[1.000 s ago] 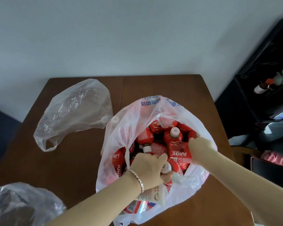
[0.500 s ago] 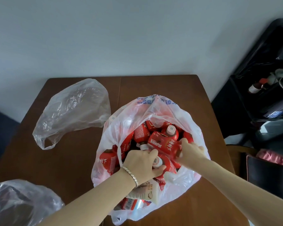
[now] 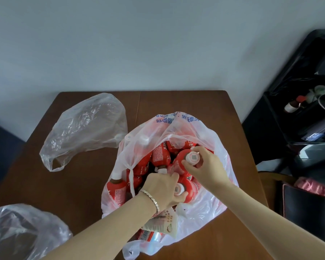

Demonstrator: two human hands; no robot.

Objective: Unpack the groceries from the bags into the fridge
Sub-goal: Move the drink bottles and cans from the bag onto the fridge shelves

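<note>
Half a second back the juice bottle [image 3: 179, 161] in my right hand [image 3: 206, 167] lay on its side with the label up. Now it stands on end, white cap toward me, and that hand has shifted farther into the bag. My left hand [image 3: 162, 188] has kept its place.

At the near left a crumpled clear bag [image 3: 21, 229] is cut off by the frame edges, and I cannot make out the dark shape inside it. Farther back, on the left of the brown table [image 3: 186, 102], a slack clear bag [image 3: 86, 126] lies with its mouth toward me. The white grocery bag [image 3: 212, 201] sits open from the table's middle to its right, packed with red bottles [image 3: 159, 154]. Several show only as red shapes through the plastic, and the bag's blue print is upside down and too blurred to read. A pale carton [image 3: 163, 222] is half hidden under my left wrist, which wears a thin bracelet [image 3: 155, 200].

My left hand is curled round the near bottle [image 3: 190, 190], thumb and fingers about its neck by the cap; the hand itself hides how far they wrap. My right fingers and thumb close round the juice bottle's neck, beside its cap. The hands are close together, but I cannot tell if they touch. At the far right a dark open cabinet [image 3: 281, 132] is cut by the frame, with small bottles dim inside.
</note>
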